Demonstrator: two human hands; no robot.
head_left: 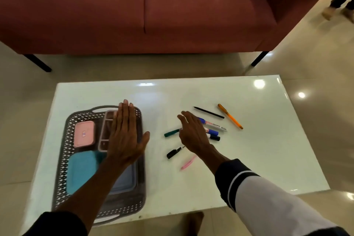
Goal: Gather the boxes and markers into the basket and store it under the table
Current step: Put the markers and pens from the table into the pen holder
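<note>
In the head view we find the boxes already in the basket (65, 140) at the counter's (268, 149) left end: pink box (84, 133), teal box (82, 170), plus others partly hidden. The markers (212, 132) remain loose on the counter. We judge them still to be gathered; left hand (125, 136) hovers flat, right hand (193, 132) spreads its fingers above them, both empty.

A glossy white counter (258, 159) stands on a pale tiled floor (316, 120). On its left part lies a dark perforated basket (66, 159) with handles at its near and far ends. To the right of the basket, pens and markers lie loose on the counter: a green marker (171, 133), a black marker (173, 153), a pink pen (186, 165), a blue-capped marker (212, 124), a thin black pen (208, 112) and an orange pen (229, 116), farthest right.
</note>
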